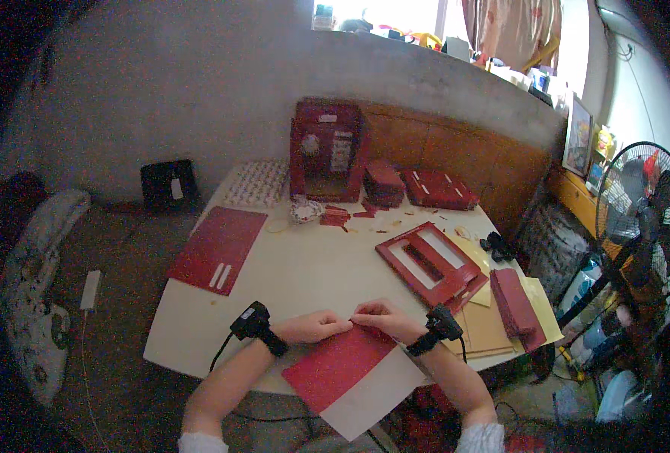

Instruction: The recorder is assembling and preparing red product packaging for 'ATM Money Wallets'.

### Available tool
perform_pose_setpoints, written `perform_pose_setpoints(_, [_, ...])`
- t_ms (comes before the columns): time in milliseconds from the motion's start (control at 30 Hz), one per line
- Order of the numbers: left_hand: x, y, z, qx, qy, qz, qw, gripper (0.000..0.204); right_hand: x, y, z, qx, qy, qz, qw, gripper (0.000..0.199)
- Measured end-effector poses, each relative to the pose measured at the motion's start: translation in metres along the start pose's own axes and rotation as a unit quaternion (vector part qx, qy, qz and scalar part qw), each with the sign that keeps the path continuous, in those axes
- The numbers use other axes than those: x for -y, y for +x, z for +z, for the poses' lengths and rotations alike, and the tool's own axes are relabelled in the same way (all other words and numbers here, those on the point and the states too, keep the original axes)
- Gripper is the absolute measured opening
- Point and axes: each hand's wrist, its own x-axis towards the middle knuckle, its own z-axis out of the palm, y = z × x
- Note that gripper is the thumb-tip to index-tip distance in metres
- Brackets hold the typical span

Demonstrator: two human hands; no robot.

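At the near edge of the white table, my left hand (321, 326) and my right hand (388, 318) meet with fingers pinched together. Between them they grip the far edge of a sheet of card (339, 368), part red and part white, which hangs tilted toward me over the table's edge. Its white part lies nearer my right forearm. Both wrists wear a black strapped device with a cable. Beyond my right hand lies a dark red flat card frame (432, 264) with oblong cut-outs. My fingertips are too small to show the exact grip.
A flat red sheet (218, 249) lies at the left of the white table (290, 264). Behind stand a tall red box (327, 151), stacked red pieces (384, 185) and scraps. Yellow papers (478, 328) and a red strip (515, 306) lie right, near a standing fan (641, 200).
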Motion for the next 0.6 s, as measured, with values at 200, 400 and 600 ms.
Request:
perform_pose_setpoints(200, [-0.029,-0.017,-0.007,0.017,-0.004,-0.057,0.998,0.041,-0.001,-0.003,-0.017,-0.1,0.03,0.019,0.994,0.026])
perform_pose_setpoints(400, [-0.034,-0.018,-0.011,0.002,-0.004,-0.144,0.99,0.046,0.0,-0.004,-0.021,-0.102,-0.003,-0.027,0.994,0.021])
perform_pose_setpoints(600, [0.005,-0.011,-0.031,0.002,-0.001,-0.062,0.998,0.037,0.002,-0.005,-0.031,-0.133,-0.013,-0.065,0.989,0.02])
